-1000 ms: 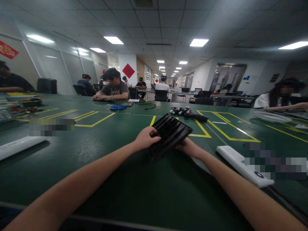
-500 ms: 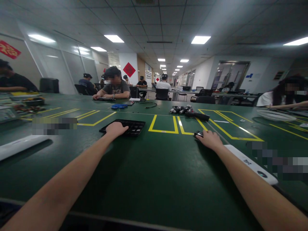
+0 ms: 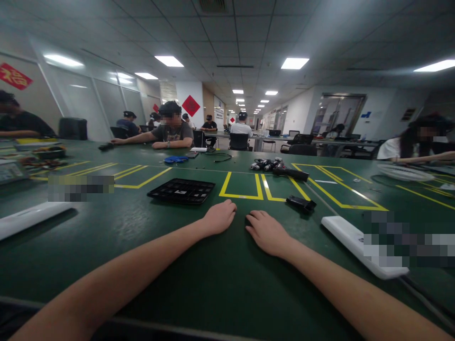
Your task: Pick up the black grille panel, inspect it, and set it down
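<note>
My left hand (image 3: 219,218) rests on the green table (image 3: 192,293) near the middle, holding nothing, its fingers loosely extended. Facing it across a small gap, my right hand (image 3: 267,232) lies palm down with the fingers a little apart. Beyond my left hand is a flat black plastic tray (image 3: 167,195) with small compartments; neither hand touches it. A small black object (image 3: 301,204), its kind unclear, lies beyond my right hand and to the right, also untouched.
White power strips (image 3: 359,244) lie at right and far left. Yellow tape outlines (image 3: 245,197) mark the table. Farther back are bundled dark parts (image 3: 268,164), a black cylindrical object (image 3: 292,174) and a blue item (image 3: 176,159). A person (image 3: 174,128) sits opposite.
My left hand has left the black tray and my right hand has let go of the small black object. Both moved inward. The person opposite has stretched an arm out to the left.
</note>
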`<state>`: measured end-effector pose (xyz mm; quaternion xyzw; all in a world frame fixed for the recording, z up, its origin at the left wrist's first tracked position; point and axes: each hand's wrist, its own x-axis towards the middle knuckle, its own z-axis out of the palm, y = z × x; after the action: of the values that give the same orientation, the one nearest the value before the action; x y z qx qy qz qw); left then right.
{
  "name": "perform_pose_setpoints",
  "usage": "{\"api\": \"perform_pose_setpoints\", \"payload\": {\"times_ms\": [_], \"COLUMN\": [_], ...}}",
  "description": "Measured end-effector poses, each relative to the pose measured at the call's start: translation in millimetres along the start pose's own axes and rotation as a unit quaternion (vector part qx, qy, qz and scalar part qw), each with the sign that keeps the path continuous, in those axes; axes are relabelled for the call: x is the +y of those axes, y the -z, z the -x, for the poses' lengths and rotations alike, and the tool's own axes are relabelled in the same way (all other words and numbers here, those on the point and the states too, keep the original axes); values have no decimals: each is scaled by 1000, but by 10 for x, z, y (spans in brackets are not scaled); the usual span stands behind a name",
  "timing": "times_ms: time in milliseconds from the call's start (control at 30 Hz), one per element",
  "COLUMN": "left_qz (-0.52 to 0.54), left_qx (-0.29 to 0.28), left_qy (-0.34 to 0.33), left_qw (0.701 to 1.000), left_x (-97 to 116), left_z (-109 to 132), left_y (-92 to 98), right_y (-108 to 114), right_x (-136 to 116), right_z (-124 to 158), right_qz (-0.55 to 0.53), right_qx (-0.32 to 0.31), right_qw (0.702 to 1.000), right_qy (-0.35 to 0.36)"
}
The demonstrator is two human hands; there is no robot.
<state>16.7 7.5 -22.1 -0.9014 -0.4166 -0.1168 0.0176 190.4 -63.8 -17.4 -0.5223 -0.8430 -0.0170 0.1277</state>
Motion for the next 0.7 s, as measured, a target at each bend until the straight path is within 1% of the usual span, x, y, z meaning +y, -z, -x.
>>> {"api": "perform_pose_setpoints", "payload": {"times_ms": [100,200,300,367,400,467,500,533,567,633,700], "left_qz": [9,22,47,64,71,80,84,88,92,99,96], "left_qx": [0,7,51,91,109,132,131,120,103,63,33], "left_qy": [0,14,44,90,119,168,180,185,182,154,107], "left_qw": [1000,1000,997,990,984,974,971,972,974,981,989], "left_x": [-18,25,55,23,-9,-88,-125,-152,-169,-163,-121], "left_z": [14,52,93,103,101,89,83,77,74,70,65], "left_y": [28,64,122,179,210,266,285,296,298,271,212], "right_y": [4,19,93,186,238,326,353,364,358,301,211], "right_x": [3,-1,54,197,307,581,730,873,1003,1200,1303], "right_z": [11,23,13,-5,-12,-8,5,24,48,96,128], "right_qz": [2,0,-10,5,26,90,126,158,180,190,172], "right_qx": [0,2,0,24,46,108,128,133,128,85,32], "right_qw": [1000,1000,1000,1000,998,986,975,963,951,936,931], "right_qy": [-1,-2,13,1,-22,-96,-132,-173,-216,-284,-320]}}
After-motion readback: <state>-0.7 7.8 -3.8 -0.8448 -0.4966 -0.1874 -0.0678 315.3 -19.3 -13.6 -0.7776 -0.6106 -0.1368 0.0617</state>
